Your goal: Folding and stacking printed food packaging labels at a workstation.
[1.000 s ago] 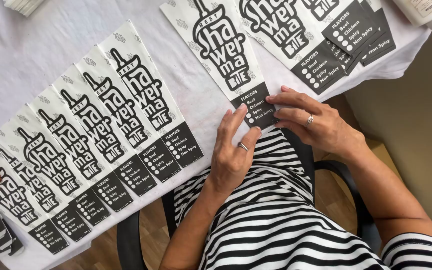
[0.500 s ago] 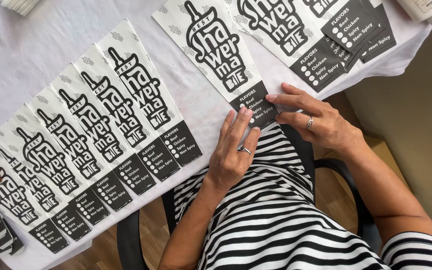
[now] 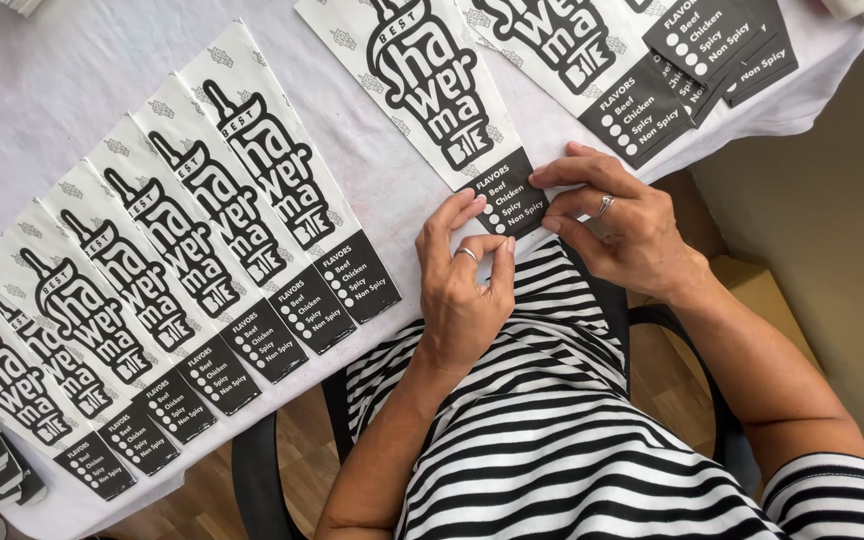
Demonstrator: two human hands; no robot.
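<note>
Grip: both hands, left (image 3: 464,300) and right (image 3: 624,225), pinching paper sleeve (image 3: 442,95) bottom edge at table edge (image 3: 392,325).

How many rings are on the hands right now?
2: one ring on a finger of the left hand, one ring on the right hand. Others may be hidden underneath.

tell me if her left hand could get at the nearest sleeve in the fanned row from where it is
Probably yes. The left hand sits at the table edge, and only bare white tablecloth lies between it and the nearest fanned paper sleeve; the right hand is on the other side.
</note>
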